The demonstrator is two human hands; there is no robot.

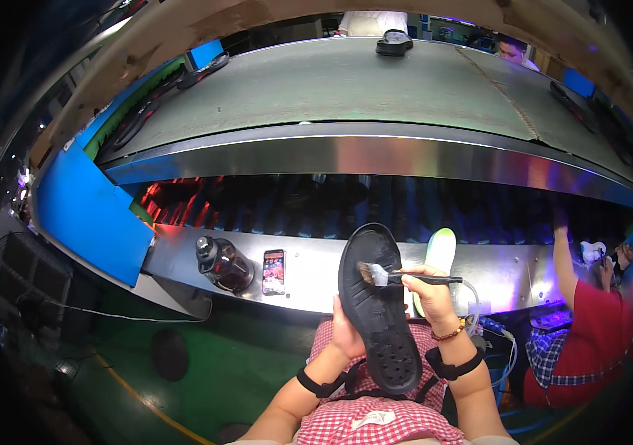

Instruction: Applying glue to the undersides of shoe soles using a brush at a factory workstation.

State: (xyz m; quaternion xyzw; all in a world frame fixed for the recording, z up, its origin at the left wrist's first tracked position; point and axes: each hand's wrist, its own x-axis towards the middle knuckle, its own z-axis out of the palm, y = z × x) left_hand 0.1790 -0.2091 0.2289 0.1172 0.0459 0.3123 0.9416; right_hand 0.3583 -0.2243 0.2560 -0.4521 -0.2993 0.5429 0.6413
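A black shoe sole (385,326) is held up over my lap, its long side running away from me. My left hand (347,331) grips its left edge, with fingers wrapped behind it. In my right hand (433,299) is a brush (405,277) with a black handle, a pale ferrule and brown bristles. The bristles touch the upper part of the sole's inner face. A thin clear tube (474,295) curves down near the handle's end. Behind my right hand, a white and yellow-green sole (442,251) leans against the metal ledge.
On the metal ledge (316,256) stand a dark bottle (224,264) and a phone (273,272). Beyond it runs a green belt (279,89) with black soles, one being a far sole (394,43). A co-worker in red (591,334) sits at right, one arm stretched toward the belt's underside.
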